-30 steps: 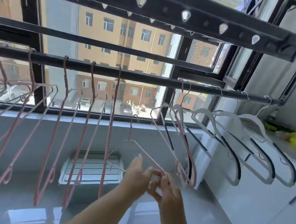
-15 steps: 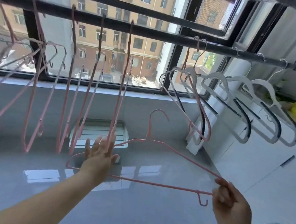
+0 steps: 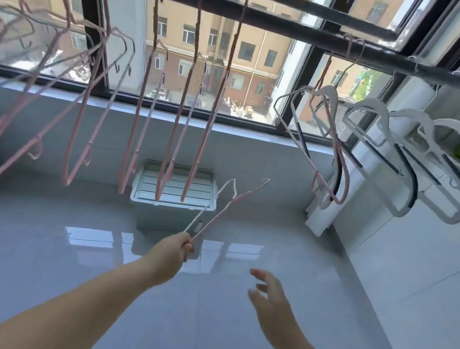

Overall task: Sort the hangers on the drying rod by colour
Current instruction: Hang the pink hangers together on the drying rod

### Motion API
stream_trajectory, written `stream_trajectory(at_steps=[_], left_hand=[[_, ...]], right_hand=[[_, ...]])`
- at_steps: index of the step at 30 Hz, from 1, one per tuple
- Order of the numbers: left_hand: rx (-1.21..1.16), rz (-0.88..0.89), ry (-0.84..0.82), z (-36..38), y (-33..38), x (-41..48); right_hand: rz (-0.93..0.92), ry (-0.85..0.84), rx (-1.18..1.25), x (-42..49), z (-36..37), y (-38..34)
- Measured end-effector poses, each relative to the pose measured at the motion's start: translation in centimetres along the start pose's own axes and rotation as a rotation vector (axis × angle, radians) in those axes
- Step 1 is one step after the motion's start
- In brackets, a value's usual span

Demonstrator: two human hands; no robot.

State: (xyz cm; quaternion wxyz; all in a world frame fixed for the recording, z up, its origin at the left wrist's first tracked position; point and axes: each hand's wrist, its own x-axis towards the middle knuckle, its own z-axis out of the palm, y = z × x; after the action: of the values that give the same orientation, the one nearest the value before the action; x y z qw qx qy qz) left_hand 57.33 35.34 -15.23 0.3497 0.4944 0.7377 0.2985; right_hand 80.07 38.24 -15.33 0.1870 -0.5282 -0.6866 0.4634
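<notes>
A large window with a black metal frame (image 3: 300, 95) lets in bright daylight and shows beige and brick apartment buildings (image 3: 239, 49) outside. Under it runs a pale grey wall (image 3: 240, 152). The glossy grey tiled floor (image 3: 64, 269) reflects the light. A pale plastic storage box (image 3: 172, 204) stands beside the wall. White cabinets (image 3: 415, 272) stand on the right.

I see pink hangers (image 3: 142, 98) left of the black window post (image 3: 301, 90), and white hangers (image 3: 401, 156) with black strips right of it. Below the post, my left grip (image 3: 175, 250) holds a pink hanger (image 3: 227, 206).
</notes>
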Motion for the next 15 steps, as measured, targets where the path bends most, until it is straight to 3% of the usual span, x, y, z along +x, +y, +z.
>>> stream_trajectory(at_steps=[3,5,10,15], left_hand=[[-0.267,-0.030,0.023,1.7,2.4,-0.5],[-0.497,-0.051,0.040,2.2,4.1,-0.8],[-0.731,-0.005,0.082,2.7,7.7,-1.8],[-0.620,0.211,0.067,2.2,11.1,-2.8]], right_hand=[[-0.169,-0.260,-0.137,-2.0,3.7,-2.9],[-0.192,-0.314,-0.142,-2.9,5.1,-4.5],[-0.287,-0.110,-0.188,-3.7,3.9,-6.3],[-0.378,0.084,-0.169,-4.8,1.0,-6.3]])
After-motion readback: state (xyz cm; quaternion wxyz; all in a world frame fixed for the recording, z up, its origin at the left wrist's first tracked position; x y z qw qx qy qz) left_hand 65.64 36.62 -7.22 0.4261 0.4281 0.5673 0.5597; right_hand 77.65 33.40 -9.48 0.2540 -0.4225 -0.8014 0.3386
